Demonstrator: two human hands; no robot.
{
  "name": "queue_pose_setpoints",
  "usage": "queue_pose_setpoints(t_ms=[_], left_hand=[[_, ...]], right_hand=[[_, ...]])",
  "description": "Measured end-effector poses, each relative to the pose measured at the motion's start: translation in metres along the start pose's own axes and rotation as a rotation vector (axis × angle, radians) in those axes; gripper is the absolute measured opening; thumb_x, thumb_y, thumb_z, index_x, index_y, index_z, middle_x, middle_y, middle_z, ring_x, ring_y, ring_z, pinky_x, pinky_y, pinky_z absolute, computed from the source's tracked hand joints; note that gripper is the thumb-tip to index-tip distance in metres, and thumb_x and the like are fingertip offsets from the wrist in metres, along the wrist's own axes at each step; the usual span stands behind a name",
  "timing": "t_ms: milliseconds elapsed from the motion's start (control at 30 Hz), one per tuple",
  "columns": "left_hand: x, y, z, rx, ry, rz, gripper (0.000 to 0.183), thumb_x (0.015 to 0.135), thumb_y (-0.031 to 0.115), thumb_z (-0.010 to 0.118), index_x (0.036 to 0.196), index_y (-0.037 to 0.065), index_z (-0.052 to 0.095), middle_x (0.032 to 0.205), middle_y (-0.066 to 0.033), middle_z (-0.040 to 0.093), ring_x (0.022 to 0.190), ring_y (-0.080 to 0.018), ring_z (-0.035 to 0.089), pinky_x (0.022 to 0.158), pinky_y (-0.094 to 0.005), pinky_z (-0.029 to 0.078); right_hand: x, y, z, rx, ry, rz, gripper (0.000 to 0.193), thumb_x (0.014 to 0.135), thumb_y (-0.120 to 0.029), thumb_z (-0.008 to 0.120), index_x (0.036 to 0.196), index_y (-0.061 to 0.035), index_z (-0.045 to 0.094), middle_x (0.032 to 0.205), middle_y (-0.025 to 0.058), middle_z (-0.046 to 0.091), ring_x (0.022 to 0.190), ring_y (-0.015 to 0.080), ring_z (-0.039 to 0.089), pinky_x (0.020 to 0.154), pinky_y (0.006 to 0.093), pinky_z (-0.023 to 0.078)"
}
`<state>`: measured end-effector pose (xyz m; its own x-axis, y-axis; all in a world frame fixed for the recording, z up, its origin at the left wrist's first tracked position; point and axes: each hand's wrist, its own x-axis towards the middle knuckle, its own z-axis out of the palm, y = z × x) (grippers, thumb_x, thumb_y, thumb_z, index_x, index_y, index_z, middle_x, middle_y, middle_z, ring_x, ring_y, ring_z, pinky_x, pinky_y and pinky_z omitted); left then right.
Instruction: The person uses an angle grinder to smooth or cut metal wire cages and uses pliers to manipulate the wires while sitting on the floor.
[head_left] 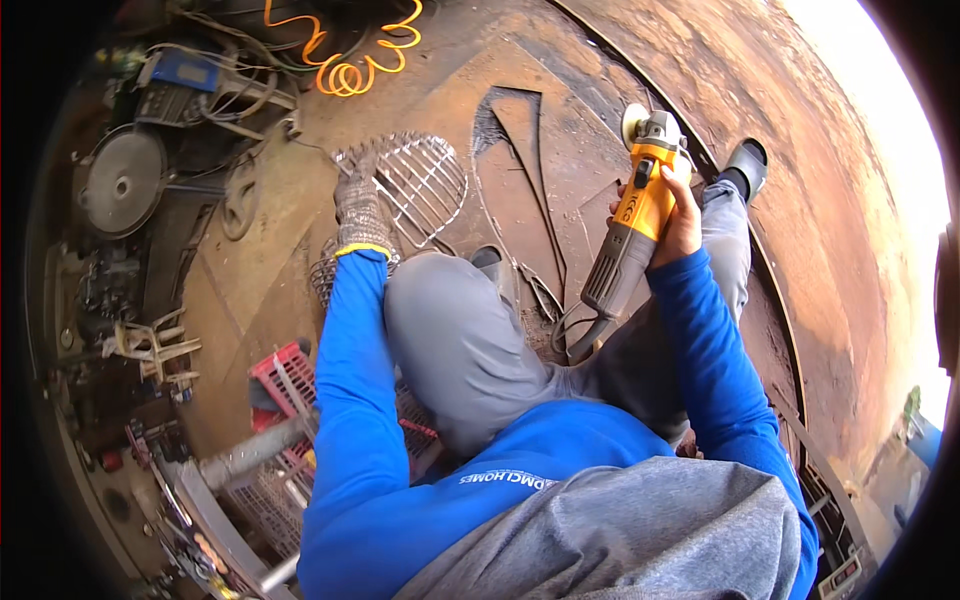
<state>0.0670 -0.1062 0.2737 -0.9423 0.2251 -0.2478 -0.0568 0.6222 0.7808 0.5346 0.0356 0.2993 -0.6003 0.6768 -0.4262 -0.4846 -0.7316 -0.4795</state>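
Note:
My left hand (360, 205), in a grey knit glove with a yellow cuff, is closed on the near left edge of a metal wire grate (425, 178) with a rounded outline. The glove hides where the fingers meet the wires. My right hand (683, 222) is bare and wrapped round the yellow body of an angle grinder (640, 200). The grinder points up and away, its pale disc (633, 124) at the far end, and its dark cord runs down near my thigh. A gap separates disc and grate.
A pair of pliers (540, 292) and cut metal plates (520, 130) lie on the floor between my feet. An orange coiled hose (345, 75) hangs at the back. Left are a large round metal disc (124, 182), a red crate (285, 375) and a small pale chair (155, 345).

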Motion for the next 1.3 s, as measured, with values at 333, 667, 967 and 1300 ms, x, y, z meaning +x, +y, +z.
queue_pose_setpoints(t_ms=[333, 667, 967, 1300], left_hand=[[-0.001, -0.154, 0.096, -0.932, -0.027, -0.333, 0.053, 0.089, 0.046, 0.069, 0.122, 0.006, 0.061, 0.115, -0.0085, 0.065, 0.099, -0.0229, 0.062, 0.087, -0.0372, 0.052], [0.022, -0.206, 0.074, -0.952, 0.060, -0.408, 0.056, 0.091, 0.046, 0.067, 0.125, 0.003, 0.058, 0.120, -0.0115, 0.063, 0.106, -0.0263, 0.060, 0.093, -0.0385, 0.050], [0.032, -0.232, 0.051, -0.164, 0.108, -0.268, 0.058, 0.093, 0.046, 0.065, 0.128, 0.000, 0.056, 0.125, -0.0142, 0.061, 0.112, -0.0294, 0.059, 0.099, -0.0397, 0.048], [-0.110, -0.105, 0.194, -0.568, -2.024, -0.170, 0.049, 0.098, 0.020, 0.062, 0.139, -0.003, 0.048, 0.134, -0.0122, 0.056, 0.122, -0.0155, 0.053, 0.100, -0.0315, 0.047]], right_hand=[[0.016, 0.011, -0.009, -0.111, 0.180, 0.062, 0.058, 0.087, -0.046, 0.063, 0.124, -0.0028, 0.051, 0.098, 0.0176, 0.064, 0.081, 0.0325, 0.068, 0.074, 0.0462, 0.058], [0.036, 0.027, 0.014, -0.205, 0.223, 0.124, 0.057, 0.086, -0.040, 0.065, 0.126, -0.0010, 0.050, 0.103, 0.0166, 0.062, 0.086, 0.0327, 0.066, 0.076, 0.0475, 0.057], [0.049, 0.034, 0.027, -0.266, 0.304, 0.156, 0.060, 0.083, -0.039, 0.066, 0.125, 0.0007, 0.049, 0.100, 0.0171, 0.062, 0.083, 0.0313, 0.066, 0.074, 0.0428, 0.056], [0.083, 0.047, 0.028, -0.445, 0.240, 0.048, 0.054, 0.087, -0.036, 0.064, 0.123, 0.0021, 0.051, 0.100, 0.0176, 0.063, 0.088, 0.0313, 0.068, 0.077, 0.0428, 0.057]])
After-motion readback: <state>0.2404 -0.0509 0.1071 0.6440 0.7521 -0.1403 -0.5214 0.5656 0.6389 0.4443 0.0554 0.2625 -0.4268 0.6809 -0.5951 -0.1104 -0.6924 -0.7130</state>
